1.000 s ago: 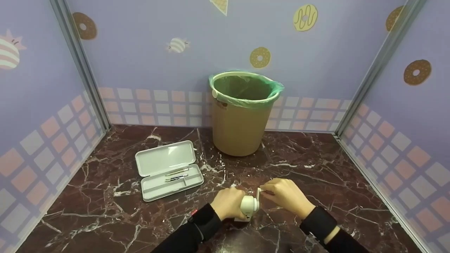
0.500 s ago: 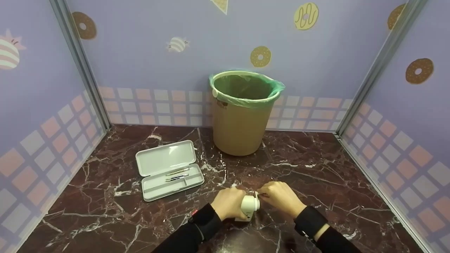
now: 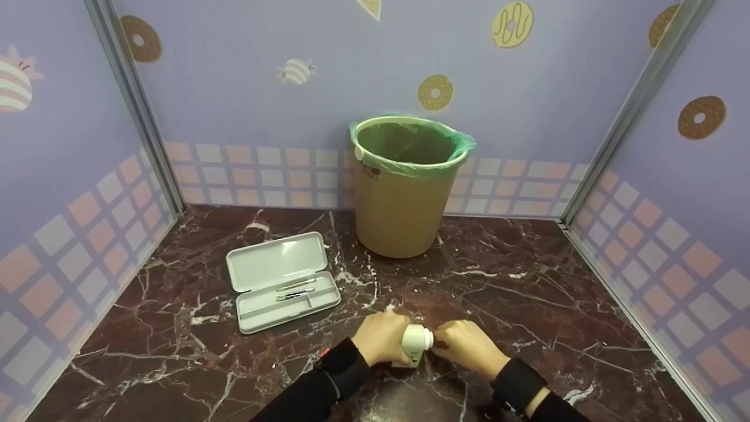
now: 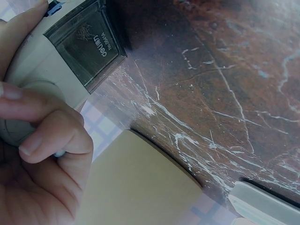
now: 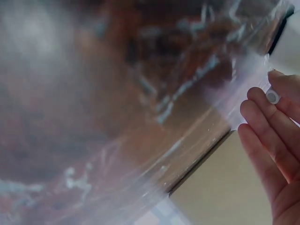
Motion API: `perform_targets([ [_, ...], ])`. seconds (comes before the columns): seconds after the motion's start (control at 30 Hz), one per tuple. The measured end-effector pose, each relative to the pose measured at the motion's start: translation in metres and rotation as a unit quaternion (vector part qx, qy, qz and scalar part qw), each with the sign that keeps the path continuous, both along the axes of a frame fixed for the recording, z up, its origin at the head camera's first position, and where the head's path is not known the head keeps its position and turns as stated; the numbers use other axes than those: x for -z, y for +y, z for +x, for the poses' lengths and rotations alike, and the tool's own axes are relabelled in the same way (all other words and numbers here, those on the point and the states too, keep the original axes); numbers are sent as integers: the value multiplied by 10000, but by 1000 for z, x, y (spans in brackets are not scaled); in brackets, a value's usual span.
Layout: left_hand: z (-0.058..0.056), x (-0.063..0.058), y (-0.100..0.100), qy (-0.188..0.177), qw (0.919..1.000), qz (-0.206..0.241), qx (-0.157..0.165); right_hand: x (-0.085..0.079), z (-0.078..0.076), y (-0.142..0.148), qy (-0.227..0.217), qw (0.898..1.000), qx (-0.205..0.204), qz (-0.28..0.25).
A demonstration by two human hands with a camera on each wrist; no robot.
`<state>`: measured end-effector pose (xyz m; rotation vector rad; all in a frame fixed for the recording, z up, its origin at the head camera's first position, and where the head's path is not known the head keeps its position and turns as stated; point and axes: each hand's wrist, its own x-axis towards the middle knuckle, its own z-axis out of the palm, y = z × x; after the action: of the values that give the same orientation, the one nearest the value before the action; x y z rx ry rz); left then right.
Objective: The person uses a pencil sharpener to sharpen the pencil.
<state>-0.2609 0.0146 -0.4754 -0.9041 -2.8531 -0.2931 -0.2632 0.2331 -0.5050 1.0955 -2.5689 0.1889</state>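
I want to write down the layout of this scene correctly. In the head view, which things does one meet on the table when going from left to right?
Open pencil case → left hand → white pencil sharpener → right hand. The bin stands farther back, above both hands, so I leave it out of the order.

A tan bin [image 3: 401, 199] with a green liner stands far centre on the marble worktop [image 3: 527, 293]. An open grey case [image 3: 281, 281] holding pens lies left.
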Motion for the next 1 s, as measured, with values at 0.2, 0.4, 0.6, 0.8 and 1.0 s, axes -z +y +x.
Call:
perform_targets([
  [0.2,0,-1,-1,-65,10000,-12,-17,3,9,0,-164,9999,-21,-12],
  [0.4,-1,0,0,-20,10000,34,5,3,16,1,-226,9997,-88,27],
  [0.6,-2,1,0,40,10000,27,41,1,21,3,-256,9995,-181,-73],
  [0.8,-2,1,0,-8,10000,63,35,0,25,3,-269,9993,-227,-161],
  [1.0,-1,2,-1,57,9999,101,45,-6,24,6,-413,9980,-225,-411],
])
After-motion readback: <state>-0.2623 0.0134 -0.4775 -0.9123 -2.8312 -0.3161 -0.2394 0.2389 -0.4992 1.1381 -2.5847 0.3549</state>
